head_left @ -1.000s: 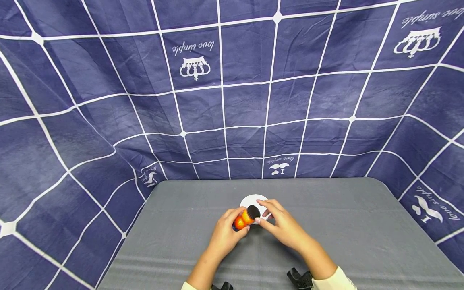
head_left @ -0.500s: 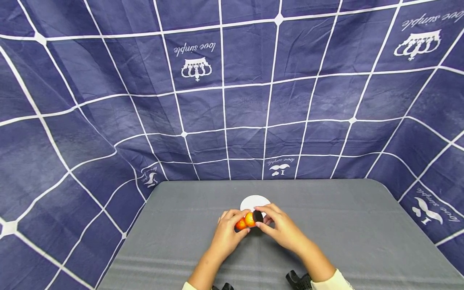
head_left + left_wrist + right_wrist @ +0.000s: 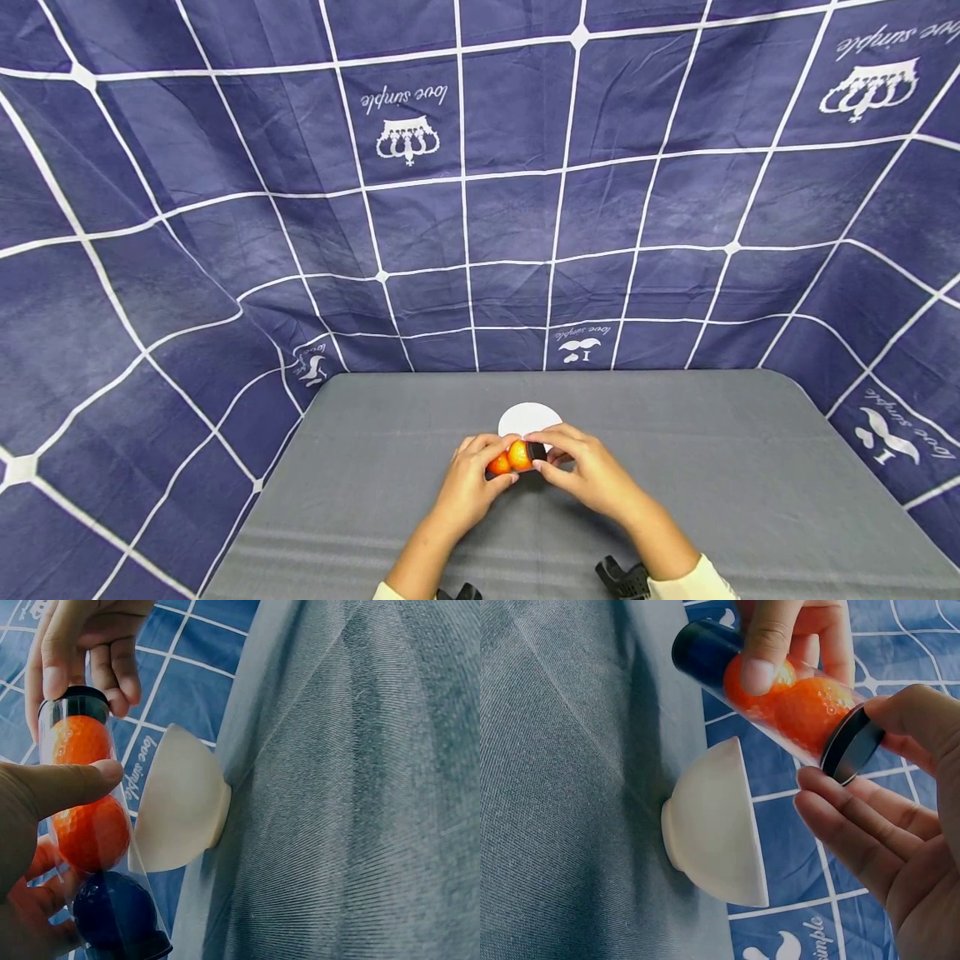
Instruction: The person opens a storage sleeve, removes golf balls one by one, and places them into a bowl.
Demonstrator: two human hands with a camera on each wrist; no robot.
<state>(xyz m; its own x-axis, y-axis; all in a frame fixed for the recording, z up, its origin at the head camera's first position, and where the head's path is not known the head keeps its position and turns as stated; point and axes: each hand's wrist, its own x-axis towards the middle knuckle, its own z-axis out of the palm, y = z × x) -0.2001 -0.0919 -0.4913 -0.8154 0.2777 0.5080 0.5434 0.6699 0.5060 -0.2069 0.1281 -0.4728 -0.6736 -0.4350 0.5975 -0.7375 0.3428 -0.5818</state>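
Observation:
A clear tube [image 3: 512, 457] with two orange balls and a dark blue ball inside is held a little above the grey table [image 3: 712, 467]. My left hand [image 3: 480, 471] grips the tube's body [image 3: 90, 832], thumb across the orange balls. My right hand [image 3: 558, 461] pinches the black cap [image 3: 851, 746] at the tube's end, thumb on one side and fingers on the other. Just behind the tube stands a white bowl [image 3: 529, 417] on the table, its inside hidden in the wrist views [image 3: 716, 821].
A dark blue cloth with a white grid [image 3: 480, 208] hangs behind and to both sides of the table. The table's near corners and sides are bare grey fabric. Black wrist mounts [image 3: 618, 579] show at the bottom edge.
The tube has swung from cap-up to nearly level. My right hand has come in from beside the cap and now pinches it. The bowl has not moved.

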